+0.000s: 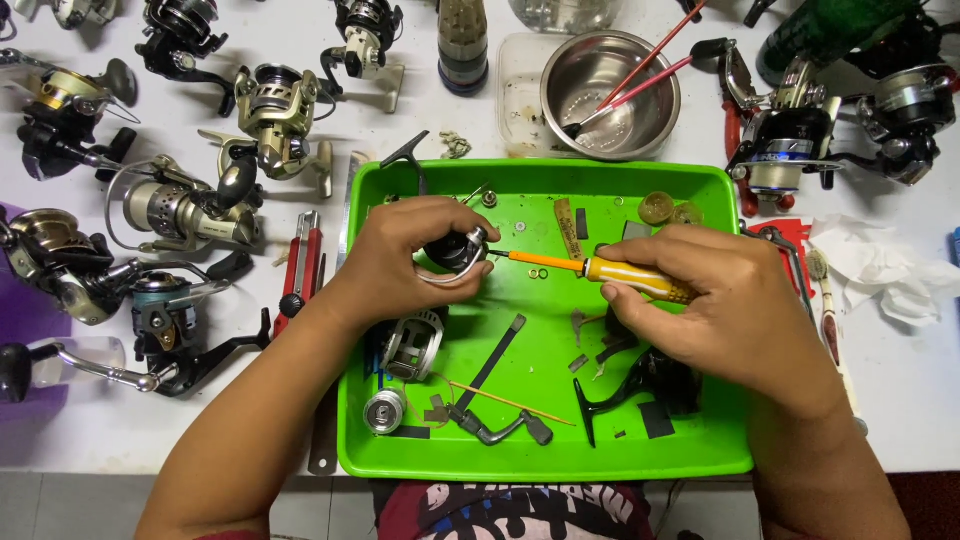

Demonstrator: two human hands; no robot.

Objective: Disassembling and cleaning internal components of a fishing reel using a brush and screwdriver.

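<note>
- Your two bare forearms rise from the bottom edge and angle inward over the bright green plastic tray point(700, 455) on the white table point(100, 430).
- Along the table's left side lie several metal spinning fishing reels point(180, 210), well apart from your hands.
- Your left hand point(405, 260) hovers over the tray's upper left, wrist bent, fingers curled tight around a small dark reel part with a silver wire arm point(455, 252).
- Between your hands runs the yellow-handled screwdriver point(600, 270), lying almost level, its tip touching the reel part.
- Your right hand point(715, 300) is clamped on the screwdriver's handle, knuckles up.
- Behind the tray stands a round steel bowl point(610, 95).
</note>
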